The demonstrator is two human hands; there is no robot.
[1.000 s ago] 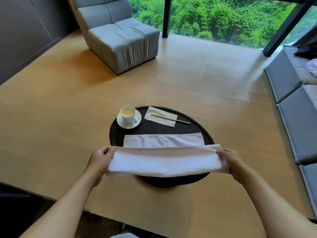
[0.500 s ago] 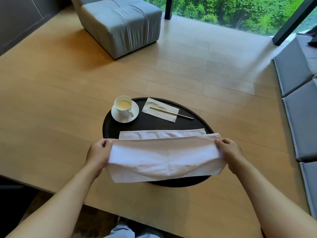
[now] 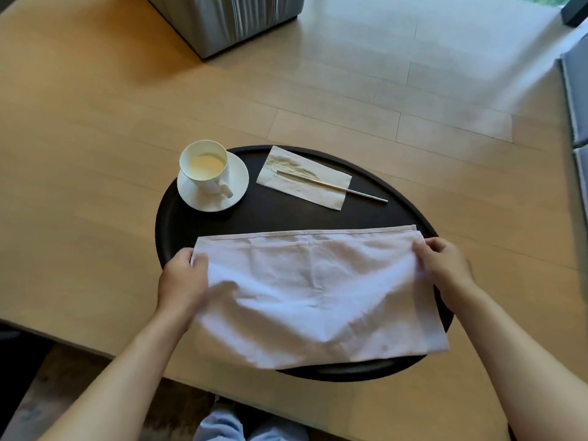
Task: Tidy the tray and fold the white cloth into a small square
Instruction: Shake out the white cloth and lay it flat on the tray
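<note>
A white cloth [image 3: 311, 291], folded over into a wide rectangle, covers the near half of the round black tray [image 3: 280, 214]. Its near edge hangs slightly past the tray's rim. My left hand [image 3: 183, 281] grips the cloth's left end near the top corner. My right hand [image 3: 445, 262] pinches the top right corner. At the tray's far left stands a white cup of pale liquid [image 3: 205, 167] on a white saucer [image 3: 237, 183]. A paper napkin [image 3: 304, 183] with a thin metal utensil [image 3: 350, 190] across it lies at the tray's far side.
The tray rests on a light wooden platform [image 3: 95, 154] whose near edge drops off at bottom left. A grey upholstered chair [image 3: 222, 17] stands beyond. Grey cushions [image 3: 576, 100] line the right side. My knees [image 3: 251, 428] show at the bottom.
The folded upper layer of the cloth has been brought forward and down onto the lower layer, so the cloth now lies on the tray. The camera has tilted down and closer.
</note>
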